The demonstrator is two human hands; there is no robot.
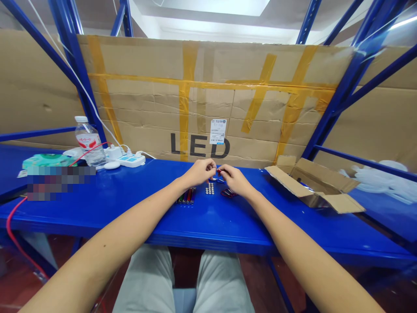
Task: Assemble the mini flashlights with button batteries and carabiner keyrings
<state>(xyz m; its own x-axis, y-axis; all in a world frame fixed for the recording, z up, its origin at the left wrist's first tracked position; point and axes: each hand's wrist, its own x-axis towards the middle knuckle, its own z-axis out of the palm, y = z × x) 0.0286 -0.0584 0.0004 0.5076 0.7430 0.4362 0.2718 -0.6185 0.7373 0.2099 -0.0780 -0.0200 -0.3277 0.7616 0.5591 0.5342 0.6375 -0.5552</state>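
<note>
Over the far middle of the table, my left hand (202, 172) is closed with its fingertips pinched. What it holds, if anything, is too small to make out. Close by on the right, my right hand (235, 179) pinches a small red piece (219, 171), partly hidden by the fingers. Below the hands sit several small round silver pieces (210, 188) in rows. A blue metallic piece (220, 181) lies just behind them. Several coloured metallic tubes (186, 196) lie side by side under my left wrist. Dark and red carabiner-like clips (228, 193) rest beneath my right hand.
On the blue table (130, 217), an open cardboard box (314, 184) with some contents stands at the right. A water bottle (89, 143), a power strip (132, 160) with cables and a green packet (48, 161) stand left. A cardboard wall (146, 108) closes the back.
</note>
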